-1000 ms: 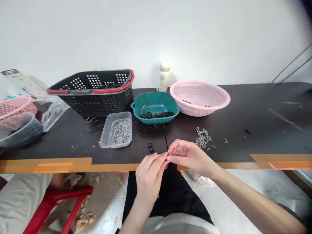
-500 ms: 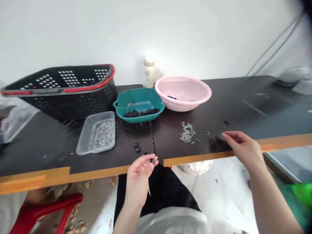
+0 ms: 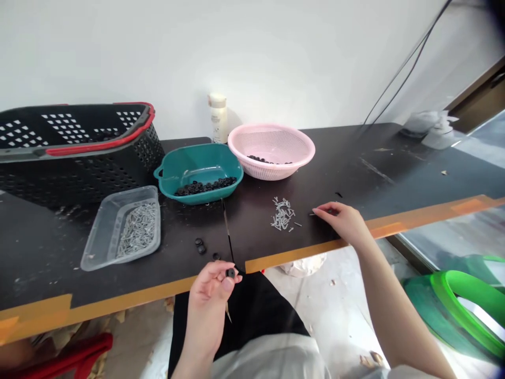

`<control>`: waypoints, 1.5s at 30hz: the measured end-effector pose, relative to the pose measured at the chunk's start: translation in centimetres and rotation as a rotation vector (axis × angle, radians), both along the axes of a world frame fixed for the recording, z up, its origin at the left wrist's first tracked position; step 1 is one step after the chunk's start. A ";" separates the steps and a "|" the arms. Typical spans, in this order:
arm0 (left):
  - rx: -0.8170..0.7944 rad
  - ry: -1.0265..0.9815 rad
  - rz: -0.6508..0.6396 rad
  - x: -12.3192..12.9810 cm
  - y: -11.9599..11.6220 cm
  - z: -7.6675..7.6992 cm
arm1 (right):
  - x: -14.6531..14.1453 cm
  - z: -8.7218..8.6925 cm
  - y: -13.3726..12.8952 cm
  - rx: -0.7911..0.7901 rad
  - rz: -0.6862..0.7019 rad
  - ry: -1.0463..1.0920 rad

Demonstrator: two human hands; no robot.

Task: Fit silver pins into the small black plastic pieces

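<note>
Head view: one black piece (image 3: 230,273) in left hand (image 3: 208,300), three pieces (image 3: 201,249) nearby.

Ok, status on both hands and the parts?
Left hand: black piece pinched. Right hand: at a metal pin beside the pin pile, grip unclear. Three loose black pieces near left hand.
</note>
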State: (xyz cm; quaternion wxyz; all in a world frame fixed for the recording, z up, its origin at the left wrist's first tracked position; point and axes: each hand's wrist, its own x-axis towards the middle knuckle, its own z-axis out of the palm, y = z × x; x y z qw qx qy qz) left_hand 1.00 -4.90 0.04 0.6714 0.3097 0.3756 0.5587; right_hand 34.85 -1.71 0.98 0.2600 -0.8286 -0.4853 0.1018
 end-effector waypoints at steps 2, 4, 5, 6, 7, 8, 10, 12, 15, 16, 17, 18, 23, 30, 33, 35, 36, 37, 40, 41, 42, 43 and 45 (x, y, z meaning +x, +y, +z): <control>-0.029 -0.022 -0.013 -0.1 -0.3 0.2 | 0.0 0.4 0.8 -0.097 -0.016 -0.038; -0.040 -0.052 -0.011 -0.2 -0.5 0.4 | 0.2 0.6 1.6 -0.174 0.006 -0.080; -0.037 -0.070 -0.006 -0.3 -0.6 0.6 | 0.3 0.6 2.0 -0.195 0.029 -0.093; -0.027 -0.089 -0.001 -0.4 -0.6 0.7 | 0.4 0.6 2.3 -0.207 0.051 -0.095; -0.019 -0.107 0.002 -0.5 -0.6 0.7 | 0.3 0.6 2.5 -0.210 0.070 -0.090; -0.012 -0.122 0.002 -0.6 -0.6 0.8 | 0.2 0.6 2.7 -0.204 0.083 -0.083; 0.009 -0.142 0.002 -1.0 -0.6 0.8 | -0.7 1.0 2.7 -0.161 0.093 -0.071; 0.047 -0.147 0.011 -1.3 -0.7 0.7 | -2.5 1.9 2.0 -0.057 0.127 0.014; 0.132 -0.124 0.037 -1.7 -1.1 0.5 | -7.1 3.7 -0.1 0.133 0.246 0.344; 0.166 -0.109 0.044 -1.9 -1.2 0.5 | -9.0 4.2 -0.9 0.175 0.276 0.427; 0.202 -0.091 0.051 -2.0 -1.3 0.5 | -10.9 4.7 -1.7 0.188 0.331 0.504; 0.238 -0.068 0.058 -2.1 -1.4 0.5 | -12.8 5.0 -2.4 0.199 0.418 0.580; 0.316 0.149 0.103 -3.0 -2.2 1.6 | -19.3 5.6 -4.3 0.268 0.751 0.878; 0.365 0.260 0.157 -3.9 -3.0 2.4 | -20.8 6.3 -4.8 0.277 0.837 0.835; 0.402 0.276 0.151 -4.0 -2.9 2.3 | -20.8 6.9 -5.1 0.295 0.878 0.697; 0.425 0.303 0.149 -4.1 -2.9 2.3 | -20.7 7.4 -5.2 0.263 0.914 0.607; 0.438 0.320 0.151 -4.2 -2.8 2.4 | -20.7 7.6 -5.3 0.243 0.934 0.568; 0.452 0.339 0.156 -4.2 -2.8 2.4 | -20.6 7.8 -5.3 0.227 0.953 0.531; 0.505 0.400 0.159 -4.4 -2.6 2.8 | -20.5 8.3 -5.2 0.232 1.016 0.423; 0.518 0.419 0.158 -4.5 -2.6 2.9 | -20.4 8.4 -5.2 0.238 1.036 0.391; 0.523 0.436 0.157 -4.6 -2.5 3.1 | -20.4 8.5 -5.2 0.239 1.054 0.361; 0.522 0.450 0.154 -4.6 -2.5 3.2 | -20.4 8.6 -5.2 0.243 1.074 0.334; 0.508 0.466 0.143 -4.7 -2.4 3.5 | -20.4 8.8 -5.2 0.256 1.108 0.301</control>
